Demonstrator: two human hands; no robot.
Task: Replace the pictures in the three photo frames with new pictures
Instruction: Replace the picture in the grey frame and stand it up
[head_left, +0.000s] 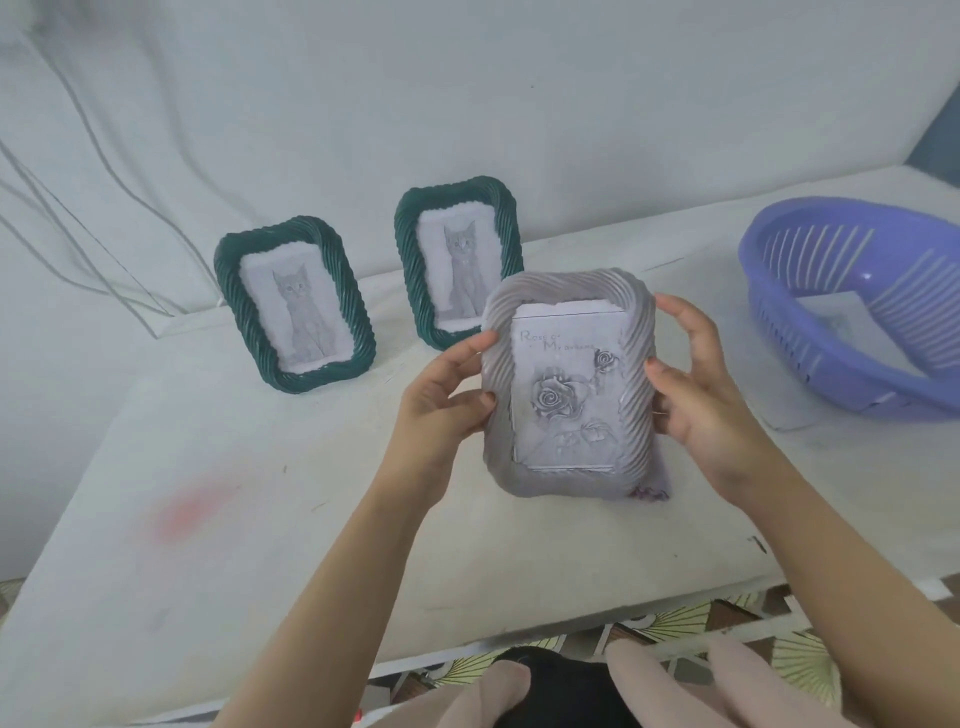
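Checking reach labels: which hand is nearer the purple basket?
Right. The right hand grips the pale frame on the edge facing the purple basket; the left hand holds the opposite edge, farther away.

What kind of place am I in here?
Probably a home room, not a workshop: a white table against a plain wall, patterned floor tiles below, and a purple plastic basket beside the photo frames.

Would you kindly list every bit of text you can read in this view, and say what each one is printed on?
"Rose of": first line on the rose picture in the pale frame held by both hands.
Second line there begins with "M"; the rest is too blurred to read.
The cat pictures in the two green frames show no text.
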